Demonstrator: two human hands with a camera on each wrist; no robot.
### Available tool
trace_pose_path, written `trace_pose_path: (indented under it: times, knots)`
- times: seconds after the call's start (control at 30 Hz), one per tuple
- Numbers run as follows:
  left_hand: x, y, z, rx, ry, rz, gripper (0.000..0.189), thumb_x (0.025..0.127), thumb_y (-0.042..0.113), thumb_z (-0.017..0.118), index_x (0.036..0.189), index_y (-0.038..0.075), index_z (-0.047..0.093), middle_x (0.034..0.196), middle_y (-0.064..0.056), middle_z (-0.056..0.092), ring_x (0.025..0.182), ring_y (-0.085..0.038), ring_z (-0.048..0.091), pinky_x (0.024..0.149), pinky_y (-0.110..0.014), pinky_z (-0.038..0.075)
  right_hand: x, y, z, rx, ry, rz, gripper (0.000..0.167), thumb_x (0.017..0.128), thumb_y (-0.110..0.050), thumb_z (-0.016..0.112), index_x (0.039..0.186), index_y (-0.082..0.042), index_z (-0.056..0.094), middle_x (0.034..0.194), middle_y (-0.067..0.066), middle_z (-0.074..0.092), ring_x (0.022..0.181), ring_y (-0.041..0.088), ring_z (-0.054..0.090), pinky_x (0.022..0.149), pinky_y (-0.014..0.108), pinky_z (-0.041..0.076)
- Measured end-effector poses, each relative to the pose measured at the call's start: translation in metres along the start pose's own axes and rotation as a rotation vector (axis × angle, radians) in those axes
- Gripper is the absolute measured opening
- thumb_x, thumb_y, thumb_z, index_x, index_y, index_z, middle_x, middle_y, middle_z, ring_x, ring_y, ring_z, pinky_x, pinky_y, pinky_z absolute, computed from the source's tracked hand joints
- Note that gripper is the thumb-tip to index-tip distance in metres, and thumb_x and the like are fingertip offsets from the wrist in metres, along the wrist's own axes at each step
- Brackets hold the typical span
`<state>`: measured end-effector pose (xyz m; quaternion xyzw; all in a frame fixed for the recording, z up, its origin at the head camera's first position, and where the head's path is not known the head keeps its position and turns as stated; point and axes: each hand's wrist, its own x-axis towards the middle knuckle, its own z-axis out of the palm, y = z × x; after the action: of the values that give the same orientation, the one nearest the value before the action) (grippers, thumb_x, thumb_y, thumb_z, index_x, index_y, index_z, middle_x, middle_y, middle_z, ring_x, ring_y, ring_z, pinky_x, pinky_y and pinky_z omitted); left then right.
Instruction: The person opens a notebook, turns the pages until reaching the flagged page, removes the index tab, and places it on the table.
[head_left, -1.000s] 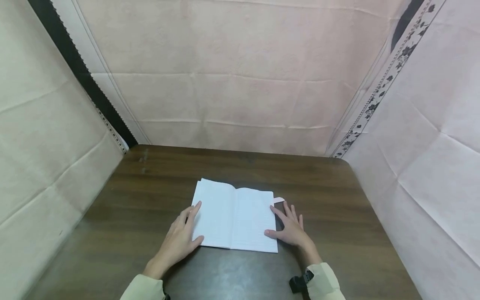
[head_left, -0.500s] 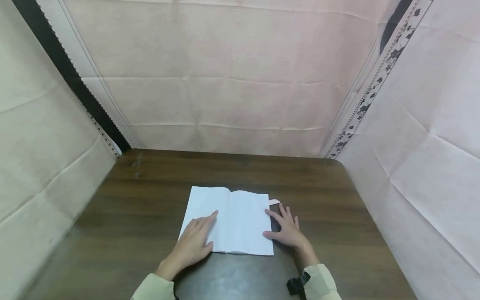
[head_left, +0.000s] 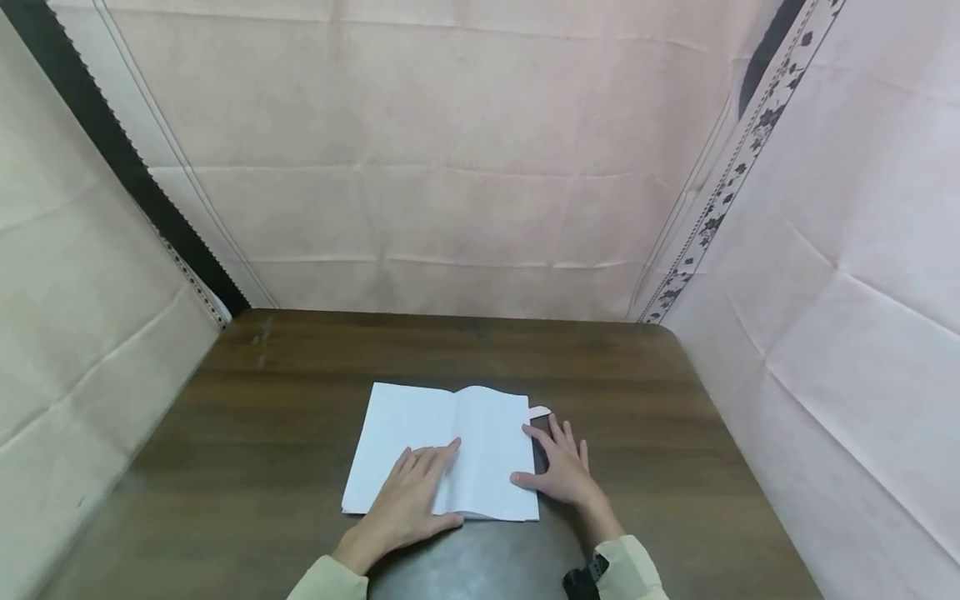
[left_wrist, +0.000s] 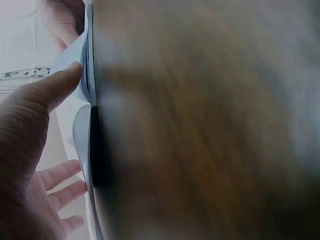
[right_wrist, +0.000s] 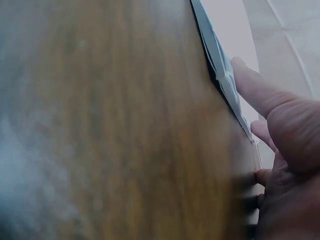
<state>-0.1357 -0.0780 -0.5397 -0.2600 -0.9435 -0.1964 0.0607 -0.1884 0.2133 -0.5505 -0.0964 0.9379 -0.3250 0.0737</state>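
An open notebook (head_left: 408, 415) with white pages lies on the wooden table. My left hand (head_left: 411, 500) rests on the left page with its fingers extended toward the middle fold, the thumb by the lower edge. In the left wrist view the notebook's pages (left_wrist: 82, 122) bulge up near the fold, seen edge-on. My right hand (head_left: 562, 471) lies at the notebook's right edge, fingers spread, thumb and forefinger touching the page's margin. The right wrist view has the right thumb (right_wrist: 257, 90) against the page edges. A small white tab (head_left: 538, 412) sticks out at the right side.
The brown table (head_left: 300, 433) extends around the notebook. Pale cloth hangs behind (head_left: 427, 208) and on both sides, with a floral border (head_left: 708, 225) at the right. A black wrist device (head_left: 583, 579) sits below the right hand.
My left hand has slid rightward over the left page, from its outer edge to the fold. The right hand has stayed at the right edge. The whole head view has shifted slightly.
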Motion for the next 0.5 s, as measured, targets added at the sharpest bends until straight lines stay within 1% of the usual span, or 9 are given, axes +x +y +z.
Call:
trace_pose_path:
  times: [0.1, 0.23, 0.37, 0.5]
  knots:
    - [-0.005, -0.001, -0.001, 0.008, 0.010, -0.011, 0.104, 0.076, 0.056, 0.081, 0.158, 0.015, 0.030, 0.139, -0.006, 0.053, 0.128, -0.027, 0.047, 0.111, -0.060, 0.030, 0.000, -0.001, 0.002, -0.020, -0.013, 0.017, 0.088, 0.076, -0.055, 0.080, 0.150, -0.024, 0.046, 0.165, 0.022, 0.013, 0.150, 0.047, 0.000, 0.111, 0.072, -0.004]
    - [-0.009, -0.003, -0.004, 0.006, 0.028, -0.027, 0.100, 0.078, 0.051, 0.080, 0.157, 0.015, 0.031, 0.138, -0.006, 0.054, 0.127, -0.027, 0.049, 0.111, -0.059, 0.031, 0.000, -0.002, 0.002, -0.040, -0.002, 0.030, 0.089, 0.075, -0.056, 0.080, 0.151, -0.025, 0.046, 0.164, 0.022, 0.014, 0.150, 0.047, 0.002, 0.111, 0.072, -0.003]
    - [-0.013, -0.008, -0.007, 0.021, 0.050, -0.051, 0.096, 0.081, 0.048, 0.079, 0.158, 0.016, 0.031, 0.136, -0.007, 0.057, 0.126, -0.026, 0.051, 0.112, -0.057, 0.031, 0.001, -0.003, 0.003, -0.050, 0.002, 0.034, 0.090, 0.075, -0.057, 0.081, 0.151, -0.025, 0.045, 0.164, 0.022, 0.014, 0.150, 0.048, 0.002, 0.111, 0.073, -0.003]
    - [-0.019, -0.013, -0.011, 0.012, 0.068, -0.077, 0.096, 0.081, 0.043, 0.079, 0.158, 0.016, 0.030, 0.134, -0.008, 0.060, 0.126, -0.025, 0.053, 0.112, -0.057, 0.031, 0.002, -0.002, 0.004, -0.045, 0.004, 0.024, 0.091, 0.073, -0.058, 0.081, 0.150, -0.023, 0.047, 0.164, 0.024, 0.015, 0.149, 0.050, 0.003, 0.110, 0.074, -0.002]
